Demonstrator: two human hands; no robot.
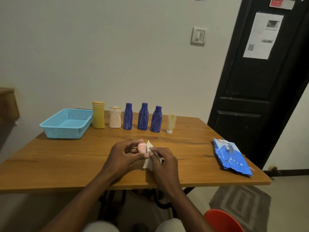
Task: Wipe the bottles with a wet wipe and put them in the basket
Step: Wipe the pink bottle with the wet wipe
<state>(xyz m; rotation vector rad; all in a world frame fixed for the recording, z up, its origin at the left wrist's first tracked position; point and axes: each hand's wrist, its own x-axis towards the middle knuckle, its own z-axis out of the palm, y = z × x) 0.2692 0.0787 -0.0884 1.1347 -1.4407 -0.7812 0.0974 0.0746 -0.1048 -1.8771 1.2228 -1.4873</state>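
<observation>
Head view: near the front middle of the wooden table [50, 158], the left hand [124, 154] curls its fingers round a small pink bottle [142, 148], while the right hand [163, 160] pinches a white wet wipe [148, 163] against that bottle's right side. Far back, a yellow bottle [98, 115], a pale pink bottle [115, 118], three blue bottles [143, 117] and a small cream bottle [171, 123] stand in a row. The blue basket [66, 131] sits at the row's left end, just beside the yellow bottle, and a blue pack of wipes [232, 156] lies at the right.

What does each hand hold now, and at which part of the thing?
The left hand grips a small pink bottle round its body. The right hand pinches the wet wipe near its middle, against the bottle.
</observation>
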